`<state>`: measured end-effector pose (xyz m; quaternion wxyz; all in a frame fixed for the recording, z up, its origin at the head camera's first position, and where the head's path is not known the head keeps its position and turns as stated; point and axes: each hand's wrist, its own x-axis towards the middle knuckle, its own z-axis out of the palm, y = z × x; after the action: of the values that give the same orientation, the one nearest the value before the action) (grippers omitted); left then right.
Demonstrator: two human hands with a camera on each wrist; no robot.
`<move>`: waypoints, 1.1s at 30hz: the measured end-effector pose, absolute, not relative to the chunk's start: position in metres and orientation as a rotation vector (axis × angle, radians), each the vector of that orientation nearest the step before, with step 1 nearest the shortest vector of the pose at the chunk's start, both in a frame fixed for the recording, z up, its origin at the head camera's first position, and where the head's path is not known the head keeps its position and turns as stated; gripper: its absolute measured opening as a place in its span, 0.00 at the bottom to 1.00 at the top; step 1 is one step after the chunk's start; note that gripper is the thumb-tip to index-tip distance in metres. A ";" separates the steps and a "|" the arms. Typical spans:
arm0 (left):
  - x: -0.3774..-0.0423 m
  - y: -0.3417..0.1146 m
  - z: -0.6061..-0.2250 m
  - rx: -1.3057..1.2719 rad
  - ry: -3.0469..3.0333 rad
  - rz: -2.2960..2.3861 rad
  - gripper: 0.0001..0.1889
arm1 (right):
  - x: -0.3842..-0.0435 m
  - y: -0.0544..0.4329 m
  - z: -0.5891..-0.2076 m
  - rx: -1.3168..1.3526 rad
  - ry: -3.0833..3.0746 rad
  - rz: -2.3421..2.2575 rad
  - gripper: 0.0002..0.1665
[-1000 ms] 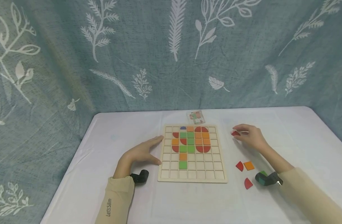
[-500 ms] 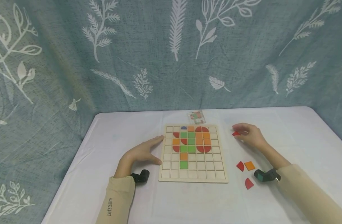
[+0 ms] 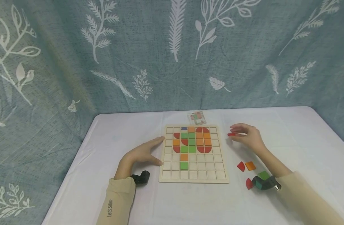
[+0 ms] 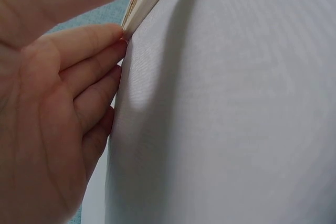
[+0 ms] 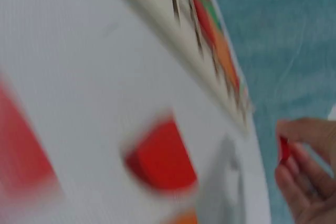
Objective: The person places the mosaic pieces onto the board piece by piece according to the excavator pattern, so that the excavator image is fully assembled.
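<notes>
My right hand [image 3: 250, 136] pinches a small red tile [image 3: 231, 134] between thumb and fingers, just right of the board. In the right wrist view that red tile [image 5: 284, 149] shows edge-on between the fingertips. A wooden grid board [image 3: 202, 175] lies flat on the table, its upper cells filled with red, orange and green tiles and one blue piece. My left hand [image 3: 143, 153] rests at the board's left edge, thumb and fingers spread and extended. In the left wrist view the left hand's fingers [image 4: 97, 80] reach the board's side and the white cloth.
Right of the board lie two red quarter-round tiles, an upper one [image 3: 241, 166] and a lower one [image 3: 249, 183], with an orange square [image 3: 250, 166] and a green square [image 3: 264, 175]. A small pattern card [image 3: 196, 117] sits behind the board. A patterned curtain [image 3: 160, 56] hangs behind the table.
My right hand has shifted slightly left toward the board with the red tile, which has turned to show its edge. The left hand stays at the board's edge.
</notes>
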<state>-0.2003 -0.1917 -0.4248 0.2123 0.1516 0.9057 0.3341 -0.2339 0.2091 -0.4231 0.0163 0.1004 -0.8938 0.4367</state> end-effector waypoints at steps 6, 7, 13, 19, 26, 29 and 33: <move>-0.200 -0.192 -0.425 0.428 2.510 0.934 0.54 | -0.206 0.172 -0.417 0.351 -2.768 1.460 0.20; -0.200 -0.192 -0.425 0.426 2.508 0.936 0.54 | -0.201 0.165 -0.417 0.374 -2.762 1.499 0.20; -0.199 -0.192 -0.426 0.421 2.504 0.944 0.54 | -0.176 0.124 -0.420 0.542 -2.744 1.611 0.18; -0.198 -0.192 -0.426 0.411 2.497 0.951 0.54 | -0.153 0.086 -0.427 0.754 -2.732 1.503 0.16; -0.199 -0.193 -0.425 0.429 2.496 0.945 0.54 | -0.140 0.062 -0.438 0.995 -2.663 1.460 0.15; -0.200 -0.193 -0.423 0.436 2.498 0.938 0.54 | -0.138 0.059 -0.439 0.985 -2.655 1.383 0.14; -0.200 -0.194 -0.422 0.439 2.502 0.932 0.54 | -0.134 0.056 -0.437 0.958 -2.685 1.186 0.14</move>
<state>-0.2004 -0.1935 -0.4218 0.2162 0.1585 0.9028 0.3362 -0.1341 0.0560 -0.4370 0.0268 0.3103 -0.8693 0.3839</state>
